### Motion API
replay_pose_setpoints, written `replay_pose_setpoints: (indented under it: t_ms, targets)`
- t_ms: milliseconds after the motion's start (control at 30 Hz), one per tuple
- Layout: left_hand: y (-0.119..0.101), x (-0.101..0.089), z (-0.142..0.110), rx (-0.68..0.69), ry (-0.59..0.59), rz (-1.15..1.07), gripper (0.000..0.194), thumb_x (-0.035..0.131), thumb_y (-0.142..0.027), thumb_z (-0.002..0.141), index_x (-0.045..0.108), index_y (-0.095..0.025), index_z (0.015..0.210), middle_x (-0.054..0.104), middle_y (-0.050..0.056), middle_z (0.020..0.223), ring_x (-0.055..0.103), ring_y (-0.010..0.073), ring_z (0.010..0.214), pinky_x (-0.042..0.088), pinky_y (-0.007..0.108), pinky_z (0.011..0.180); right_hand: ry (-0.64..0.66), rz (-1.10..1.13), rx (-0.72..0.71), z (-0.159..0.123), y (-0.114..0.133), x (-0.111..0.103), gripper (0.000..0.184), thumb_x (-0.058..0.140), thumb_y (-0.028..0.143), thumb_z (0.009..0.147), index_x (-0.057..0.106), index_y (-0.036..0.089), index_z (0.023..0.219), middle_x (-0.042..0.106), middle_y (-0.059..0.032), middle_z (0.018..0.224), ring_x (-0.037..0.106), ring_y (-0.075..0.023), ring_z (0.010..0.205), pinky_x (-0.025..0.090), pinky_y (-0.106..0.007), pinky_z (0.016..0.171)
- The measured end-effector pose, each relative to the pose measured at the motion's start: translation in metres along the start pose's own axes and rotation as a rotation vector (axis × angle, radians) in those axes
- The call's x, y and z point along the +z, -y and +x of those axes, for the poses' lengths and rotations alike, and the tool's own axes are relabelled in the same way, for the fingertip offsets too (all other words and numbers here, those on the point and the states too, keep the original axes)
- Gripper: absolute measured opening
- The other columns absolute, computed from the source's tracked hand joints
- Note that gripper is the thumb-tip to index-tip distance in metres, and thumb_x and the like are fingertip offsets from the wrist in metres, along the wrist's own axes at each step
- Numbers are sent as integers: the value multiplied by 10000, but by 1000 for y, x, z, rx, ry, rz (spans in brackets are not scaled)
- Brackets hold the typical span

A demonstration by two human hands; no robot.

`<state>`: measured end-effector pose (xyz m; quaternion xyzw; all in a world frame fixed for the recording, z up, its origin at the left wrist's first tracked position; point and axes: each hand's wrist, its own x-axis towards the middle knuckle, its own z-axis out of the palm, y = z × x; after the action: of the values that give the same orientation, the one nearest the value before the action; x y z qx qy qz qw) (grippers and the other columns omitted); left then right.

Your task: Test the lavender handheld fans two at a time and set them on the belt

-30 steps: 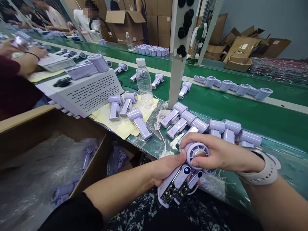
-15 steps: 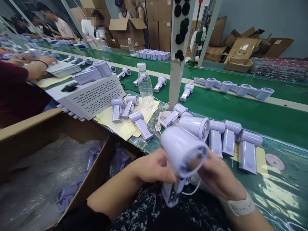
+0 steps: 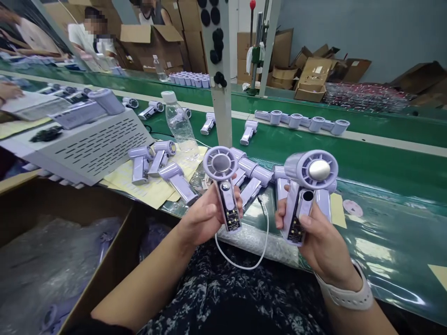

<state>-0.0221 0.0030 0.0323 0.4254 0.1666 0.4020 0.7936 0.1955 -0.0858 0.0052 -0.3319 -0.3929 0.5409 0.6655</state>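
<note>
In the head view my left hand is wrapped round the handle of a lilac handheld fan. Its grille faces me, its small round display is lit, and bare circuitry shows lower on the handle. My right hand grips a second lilac handheld fan, thumb on the front of the handle beside a dark round display and exposed circuit board. A white cable loops down between the hands, its plug near more fans behind. Whether it connects to the left fan is hidden by my fingers.
Several lilac fans lie on yellow paper and beside my hands. A plastic bottle stands near the post. Left are a slotted metal box and an open carton. More fans rest along the green conveyor; people are beyond.
The single fan seen close up before is now replaced in view by two upright fans, one per hand, held apart with grilles facing me. The view has turned right.
</note>
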Motion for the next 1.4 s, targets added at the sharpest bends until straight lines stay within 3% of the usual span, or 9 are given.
replay_pose_setpoints:
  t_ms: [133,267,367,600,800,933,1167,1267,1400]
  targets:
    - [11,9,-7,-7,-5,70,530,885,-267,747,621,-217,1204,614,1,953,635,125,763,559,269,686,-4,61,15,-9,-6,4,265,707,447,957,689,287,1168,651,-12,936,618,-161,743,525,-281,713]
    - [20,8,-5,2,130,173,441,838,-377,820,563,-194,1111,637,19,899,644,135,707,534,273,641,17,10,60,-13,-11,6,269,732,446,949,719,277,1158,683,-34,958,646,-173,766,559,-282,712]
    - [21,6,-2,56,98,231,441,820,-432,846,530,-192,1077,641,5,854,634,119,680,509,254,633,-37,-29,57,-11,-16,6,202,733,421,960,743,262,1084,689,-27,937,634,-151,725,556,-260,687]
    - [19,4,-3,14,136,287,408,782,-412,897,514,-197,1117,685,23,907,683,151,779,531,300,741,10,6,165,-7,-26,3,310,802,407,914,723,282,1187,740,-69,1133,701,-229,970,578,-364,890]
    - [17,4,-3,3,121,304,404,771,-411,898,512,-200,1125,670,16,878,652,153,761,501,292,720,-15,72,135,-4,-20,14,258,818,413,895,753,247,1080,718,-31,973,653,-151,769,566,-267,702]
    - [15,8,-3,-4,135,272,419,783,-424,872,525,-198,1113,666,25,891,648,154,766,515,288,712,-3,77,106,-6,-17,12,242,811,417,903,752,249,1066,726,-33,996,655,-143,760,569,-252,692]
    - [33,2,4,-2,-20,238,451,777,-470,842,523,-200,1099,624,-10,834,597,108,585,505,228,532,-62,97,125,-10,-22,8,290,812,454,880,748,238,1063,725,-35,947,654,-144,710,570,-235,640]
    - [37,0,2,-25,36,207,453,764,-484,851,518,-199,1104,613,-18,813,616,117,581,542,247,539,-119,122,160,-11,-26,9,358,796,492,874,734,235,1116,708,-27,888,636,-144,634,549,-235,557]
    - [30,3,-2,58,78,250,392,741,-460,890,535,-197,1096,614,1,930,673,126,634,585,289,616,-135,103,165,-12,-23,11,365,791,473,879,723,219,1132,708,-30,860,620,-144,598,539,-241,536]
